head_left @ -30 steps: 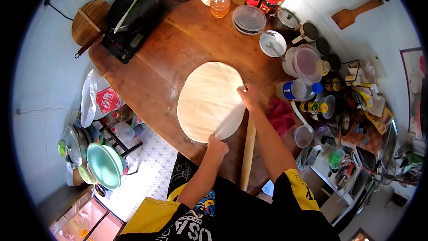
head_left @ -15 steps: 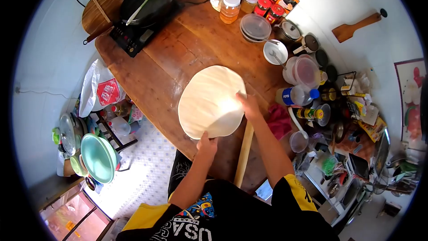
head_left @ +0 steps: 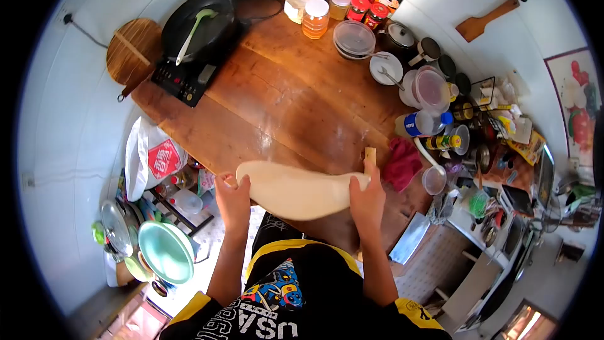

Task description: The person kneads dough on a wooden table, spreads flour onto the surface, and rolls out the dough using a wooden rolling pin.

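A thin, pale sheet of dough point(head_left: 296, 190) hangs between my two hands at the near edge of the wooden table point(head_left: 302, 94). My left hand point(head_left: 233, 201) pinches its left end, thumb on top. The right end is gripped by my right hand point(head_left: 367, 196). The dough sags in the middle and looks foreshortened, lifted off the wood. Behind my right hand shows the end of a wooden rolling pin point(head_left: 370, 153), most of it hidden by that hand and arm. Light flour marks are on the tabletop.
A black pan point(head_left: 200, 27) with a green spatula rests on the cooker at the back left. Jars point(head_left: 315, 20), a white bowl point(head_left: 385, 68), plastic tubs and a Pepsi bottle point(head_left: 416, 124) line the back and right. A red cloth point(head_left: 402, 165) lies near my right hand.
The dough has come up off the table and towards me, from lying flat to hanging between my hands. My left hand has moved left; my right hand has come nearer my body.
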`<state>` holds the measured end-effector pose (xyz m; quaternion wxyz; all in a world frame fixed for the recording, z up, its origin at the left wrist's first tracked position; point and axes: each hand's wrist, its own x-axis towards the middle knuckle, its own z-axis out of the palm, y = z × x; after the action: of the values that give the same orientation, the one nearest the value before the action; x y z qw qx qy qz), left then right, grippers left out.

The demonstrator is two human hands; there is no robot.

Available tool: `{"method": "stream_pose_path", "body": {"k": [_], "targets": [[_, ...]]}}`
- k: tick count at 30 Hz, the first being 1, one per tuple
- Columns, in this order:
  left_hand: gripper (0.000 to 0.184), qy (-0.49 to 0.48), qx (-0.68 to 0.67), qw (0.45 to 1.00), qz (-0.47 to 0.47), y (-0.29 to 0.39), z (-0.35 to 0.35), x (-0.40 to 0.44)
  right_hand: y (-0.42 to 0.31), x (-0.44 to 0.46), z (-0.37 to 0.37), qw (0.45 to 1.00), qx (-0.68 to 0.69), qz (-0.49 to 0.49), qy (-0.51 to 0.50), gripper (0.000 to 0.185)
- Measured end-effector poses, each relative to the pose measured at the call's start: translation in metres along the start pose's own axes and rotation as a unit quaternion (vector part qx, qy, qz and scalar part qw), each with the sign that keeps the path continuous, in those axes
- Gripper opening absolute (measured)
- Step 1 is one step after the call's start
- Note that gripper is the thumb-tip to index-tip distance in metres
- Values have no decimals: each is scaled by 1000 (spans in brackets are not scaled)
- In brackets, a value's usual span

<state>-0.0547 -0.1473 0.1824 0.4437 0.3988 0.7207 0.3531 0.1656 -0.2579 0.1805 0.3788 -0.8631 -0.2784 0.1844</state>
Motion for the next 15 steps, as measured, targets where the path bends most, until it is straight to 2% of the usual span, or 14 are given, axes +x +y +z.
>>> {"method": "stream_pose_path", "body": {"k": [1, 2, 3, 4, 5, 6, 8, 10, 14, 15], "targets": [[26, -10, 4, 1000, 1, 6, -1, 10, -7, -1, -6, 999, 5, -39, -31, 30], [27, -70, -7, 997, -26, 9, -4, 22, -17, 2, -11, 985, 70, 117, -107, 28], [27, -130, -18, 990, -55, 10, -7, 34, -20, 9, -11, 985, 68, 125, -102, 28], [29, -183, -13, 977, -111, 1, -1, 60, -23, 19, -9, 965, 119, 182, -144, 27], [26, -200, -23, 970, -139, -6, 10, 84, -26, 31, -5, 939, 171, 235, -185, 27], [23, -216, -32, 961, -168, -13, 24, 109, -19, 47, 9, 927, 217, 242, -187, 26], [19, -234, -194, 914, -267, -61, 67, 175, 30, 96, 49, 899, 257, 266, -235, 29], [16, -248, -180, 900, -311, -80, 114, 223, 59, 139, 90, 877, 271, 332, -218, 31], [17, -278, -65, 921, -264, -80, 165, 252, 94, 190, 140, 857, 288, 387, -184, 31], [16, -281, 67, 950, -115, -79, 169, 252, 94, 196, 140, 873, 226, 389, -190, 33]]}}
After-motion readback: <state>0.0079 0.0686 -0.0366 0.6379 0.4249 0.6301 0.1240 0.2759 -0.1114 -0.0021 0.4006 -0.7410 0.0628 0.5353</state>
